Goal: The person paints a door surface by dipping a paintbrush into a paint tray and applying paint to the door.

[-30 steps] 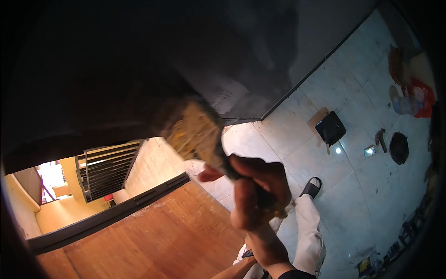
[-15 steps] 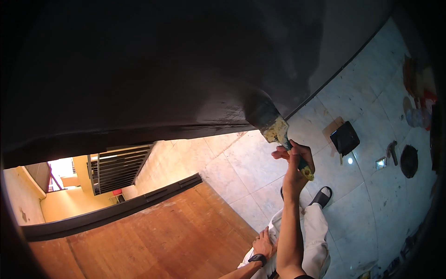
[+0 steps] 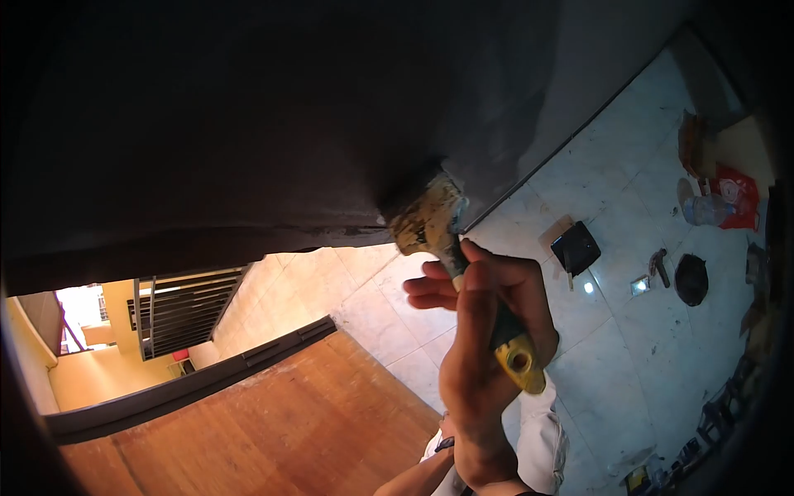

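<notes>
My right hand (image 3: 488, 331) grips a wide paintbrush (image 3: 519, 357) by its green and yellow handle, fingers closed round it. Paint is crusted on the brush's ferrule, and its dark bristle end is up at the dark painted surface (image 3: 273, 165), near that surface's lower edge. Whether the bristles press on it is hard to make out in the shadow. Low in the view, my left hand (image 3: 447, 427) is near my thigh beside the wooden panel (image 3: 273, 397). My right hand and wrist cover most of it, so its fingers are hidden.
On the tiled floor (image 3: 612, 347) lie a black tray-like object (image 3: 576, 247), a hammer (image 3: 658, 267), a dark round item (image 3: 691, 279) and a small shiny object (image 3: 640, 285). A clear plastic bottle (image 3: 705, 210) and red bag (image 3: 738, 197) are farther right. A railing (image 3: 186, 310) shows at left.
My right hand and the brush have come closer to the camera and shifted left along the dark surface. My left hand has become mostly covered. The whole view has shifted slightly.
</notes>
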`<act>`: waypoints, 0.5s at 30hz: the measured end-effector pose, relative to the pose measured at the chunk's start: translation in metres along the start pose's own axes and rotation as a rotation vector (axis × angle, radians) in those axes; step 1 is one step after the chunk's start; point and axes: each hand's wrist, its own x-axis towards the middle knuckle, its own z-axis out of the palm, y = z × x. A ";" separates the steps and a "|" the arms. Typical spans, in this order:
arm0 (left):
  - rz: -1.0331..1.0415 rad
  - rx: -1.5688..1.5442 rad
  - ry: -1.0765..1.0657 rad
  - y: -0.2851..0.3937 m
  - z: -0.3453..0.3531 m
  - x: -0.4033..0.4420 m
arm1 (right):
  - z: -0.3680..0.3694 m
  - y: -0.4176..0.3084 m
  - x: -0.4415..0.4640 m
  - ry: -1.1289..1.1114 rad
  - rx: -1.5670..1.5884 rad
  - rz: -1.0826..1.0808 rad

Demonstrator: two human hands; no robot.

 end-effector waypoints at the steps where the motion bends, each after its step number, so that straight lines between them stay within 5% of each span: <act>1: -0.002 -0.014 0.012 -0.004 -0.012 -0.005 | 0.005 -0.012 -0.003 -0.023 0.015 0.002; 5: -0.032 -0.076 0.080 -0.028 -0.071 -0.029 | 0.023 -0.046 -0.018 -0.013 0.057 0.051; 8: -0.057 -0.108 0.136 -0.044 -0.111 -0.044 | 0.025 -0.044 -0.016 -0.010 0.184 -0.376; 15: 0.002 -0.212 0.249 -0.017 -0.125 -0.039 | -0.006 -0.016 -0.027 -0.262 0.347 -0.293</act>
